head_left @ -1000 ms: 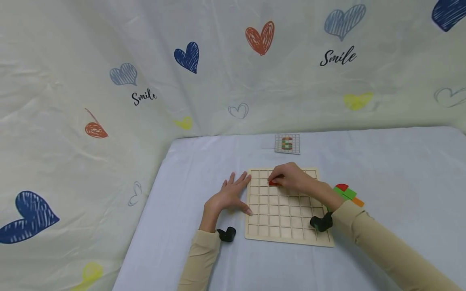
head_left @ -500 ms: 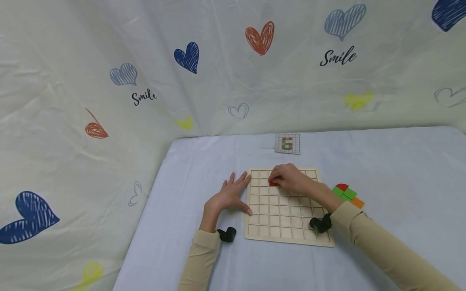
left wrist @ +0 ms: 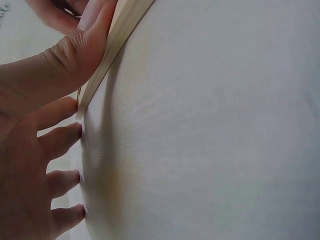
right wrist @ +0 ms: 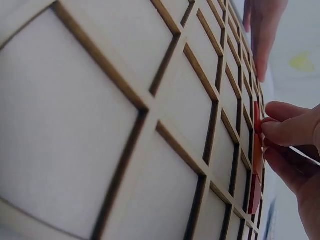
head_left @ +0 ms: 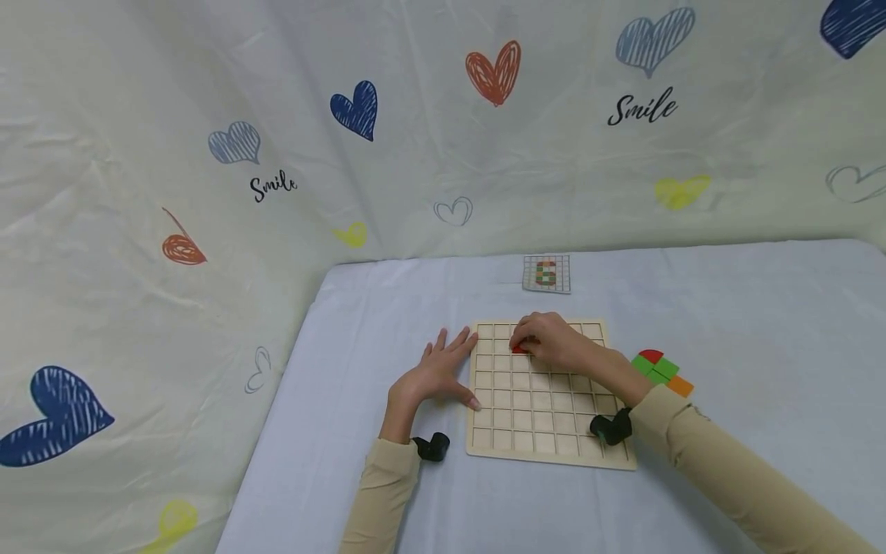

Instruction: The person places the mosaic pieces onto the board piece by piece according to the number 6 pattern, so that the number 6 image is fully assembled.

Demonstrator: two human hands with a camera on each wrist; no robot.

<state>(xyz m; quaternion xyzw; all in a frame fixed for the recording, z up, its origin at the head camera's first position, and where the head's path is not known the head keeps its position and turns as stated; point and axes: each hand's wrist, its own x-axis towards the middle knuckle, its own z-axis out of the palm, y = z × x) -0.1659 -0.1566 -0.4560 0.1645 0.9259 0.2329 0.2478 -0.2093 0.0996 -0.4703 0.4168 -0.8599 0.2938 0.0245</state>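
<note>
My right hand (head_left: 554,338) reaches over a square wooden grid board (head_left: 543,442), its thumb and fingertips pinching a small red tile (head_left: 519,350) in the upper-left part of the grid. In the right wrist view that red tile (right wrist: 257,117) sits at the fingertips, with an orange tile (right wrist: 257,156) and another red tile (right wrist: 255,195) in line beside it. Fingers of the right hand hide part of these tiles. My left hand (head_left: 432,375) lies spread along the board's left edge, thumb on the rim and fingertips touching its side or the cloth.
Right of the board lies a group of loose tiles (head_left: 656,369), red, green and orange, partly behind the right forearm. A small pattern card (head_left: 547,275) lies beyond the board. White cloth covers the table; a heart-printed curtain (head_left: 415,154) hangs behind.
My right hand has dipped very slightly toward me with its fingertips at the same red tile. More of the loose green tiles shows beside the forearm. The left hand stays in place.
</note>
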